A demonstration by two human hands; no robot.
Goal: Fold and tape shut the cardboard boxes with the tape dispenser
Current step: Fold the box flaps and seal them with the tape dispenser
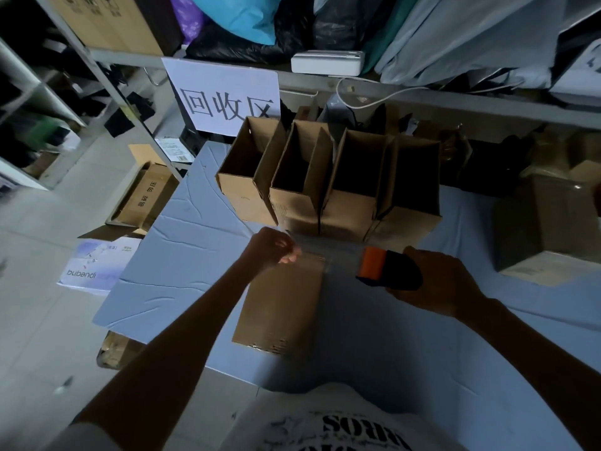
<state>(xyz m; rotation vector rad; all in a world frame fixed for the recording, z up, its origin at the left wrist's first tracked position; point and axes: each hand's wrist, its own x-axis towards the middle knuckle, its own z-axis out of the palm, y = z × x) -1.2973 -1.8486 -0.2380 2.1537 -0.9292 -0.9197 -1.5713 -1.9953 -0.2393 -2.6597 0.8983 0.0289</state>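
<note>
A closed cardboard box (281, 307) lies on the pale blue table (182, 271) in front of me. My right hand (439, 281) grips the black and orange tape dispenser (388, 267) just right of the box's far end. A strip of clear tape (320, 255) runs from the dispenser leftward over that far end. My left hand (273, 247) pinches the tape's free end at the box's far left corner. Behind stands a row of several open cardboard boxes (325, 180) with flaps up.
A taller box wrapped in clear film (549, 229) stands at the right of the table. Metal shelving (422, 99) with bags, a white device and a paper sign (224, 96) runs behind. Boxes (143, 196) and a white printed carton (97, 265) lie on the floor at left.
</note>
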